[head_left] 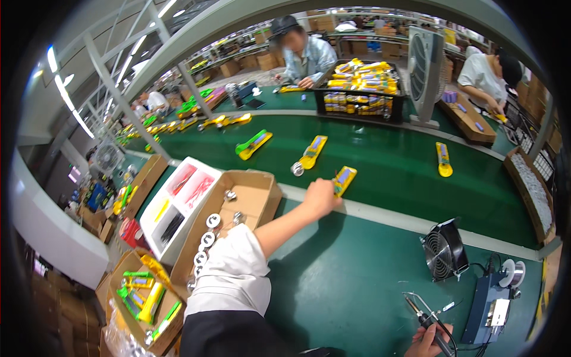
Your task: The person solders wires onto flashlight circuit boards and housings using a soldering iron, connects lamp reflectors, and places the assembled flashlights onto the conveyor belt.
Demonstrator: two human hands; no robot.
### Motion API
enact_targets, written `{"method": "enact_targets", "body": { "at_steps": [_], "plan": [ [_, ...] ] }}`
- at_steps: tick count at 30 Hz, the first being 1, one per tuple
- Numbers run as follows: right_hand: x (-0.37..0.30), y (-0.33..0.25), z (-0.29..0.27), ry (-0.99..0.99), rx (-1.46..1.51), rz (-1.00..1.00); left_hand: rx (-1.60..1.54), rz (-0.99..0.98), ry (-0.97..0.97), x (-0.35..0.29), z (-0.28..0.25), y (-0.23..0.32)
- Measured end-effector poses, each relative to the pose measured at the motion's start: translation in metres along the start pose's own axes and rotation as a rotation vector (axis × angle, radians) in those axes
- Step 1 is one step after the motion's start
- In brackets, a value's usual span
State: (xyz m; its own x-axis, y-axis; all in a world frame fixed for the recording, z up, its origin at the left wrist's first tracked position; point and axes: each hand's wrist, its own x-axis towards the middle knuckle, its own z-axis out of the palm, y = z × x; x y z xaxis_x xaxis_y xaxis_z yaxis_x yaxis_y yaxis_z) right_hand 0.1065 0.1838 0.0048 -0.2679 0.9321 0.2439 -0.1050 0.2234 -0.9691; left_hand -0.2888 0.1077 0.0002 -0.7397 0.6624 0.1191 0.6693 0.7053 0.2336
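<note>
My left arm stretches over the bench to the green conveyor belt (386, 160). At its near edge, my left hand (322, 197) is closed on the lower end of a yellow plastic casing (345, 180), which has a battery and small circuit board inside; the fingertips are partly hidden. At the lower right, my right hand (427, 341) grips the dark handle of a soldering iron (426, 320), whose tip points up and left. A thin curved tube and a cable run along the iron. Another open casing (313, 152), with a round silvery part at its end, lies beyond my left hand.
More casings (444, 159) ride the belt. Left of my arm stand a cardboard box (262, 189) with round metal parts, a white divided tray (193, 205) of wires, and a carton (128, 262) of casings. A small fan (445, 250) and soldering station (488, 306) stand right. Co-workers sit across.
</note>
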Motion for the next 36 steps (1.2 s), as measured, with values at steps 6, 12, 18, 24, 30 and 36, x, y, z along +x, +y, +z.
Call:
{"method": "enact_targets", "body": {
  "at_steps": [6,12,18,24,30,36],
  "plan": [
    [-0.004,-0.002,-0.006,0.038,0.046,-0.05,-0.069,0.008,0.004,-0.17,-0.029,0.033],
    [-0.007,-0.003,-0.009,0.211,0.125,-0.108,-0.087,0.022,0.108,-0.29,-0.022,0.057],
    [-0.004,-0.008,-0.015,0.233,0.097,-0.165,-0.242,-0.044,0.116,-0.325,-0.026,0.071],
    [-0.009,-0.006,-0.024,0.295,0.007,-0.153,-0.154,-0.306,0.156,-0.252,-0.122,-0.065],
    [-0.017,0.004,-0.022,0.253,0.015,-0.142,0.436,-0.119,0.019,-0.229,-0.109,-0.192],
    [-0.021,0.002,-0.02,0.251,0.037,-0.108,0.467,-0.129,-0.006,-0.21,-0.085,-0.207]
  ]
}}
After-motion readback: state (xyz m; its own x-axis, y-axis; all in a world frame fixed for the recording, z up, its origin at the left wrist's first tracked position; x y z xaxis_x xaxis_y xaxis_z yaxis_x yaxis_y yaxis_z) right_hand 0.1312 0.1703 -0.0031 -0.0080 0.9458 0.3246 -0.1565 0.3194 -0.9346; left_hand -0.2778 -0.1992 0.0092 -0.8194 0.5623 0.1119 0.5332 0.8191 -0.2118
